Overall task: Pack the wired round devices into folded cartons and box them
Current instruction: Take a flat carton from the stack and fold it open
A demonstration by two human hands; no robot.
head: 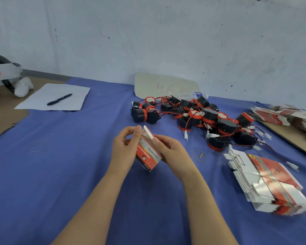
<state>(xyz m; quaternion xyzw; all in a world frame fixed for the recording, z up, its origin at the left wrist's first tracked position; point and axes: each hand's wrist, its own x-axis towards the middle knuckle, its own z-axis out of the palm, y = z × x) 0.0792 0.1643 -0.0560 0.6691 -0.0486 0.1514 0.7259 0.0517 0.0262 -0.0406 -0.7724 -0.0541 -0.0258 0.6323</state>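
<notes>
Both hands hold one red, white and silver carton [148,153] above the blue cloth at the centre of the head view. My left hand [125,151] grips its left side, fingertips at the raised top flap. My right hand [171,154] pinches the right edge of that flap. A heap of black round devices [200,117] with red bands, red wires and white plugs lies behind the hands. A stack of flat unfolded cartons [265,183] sits to the right.
White paper [55,98] with a black pen [59,99] lies far left. A cardboard sign [164,85] leans on the wall beside a water bottle [193,95]. More flat cartons [286,115] rest on a cardboard sheet far right. A rubber band [199,155] lies near my right hand.
</notes>
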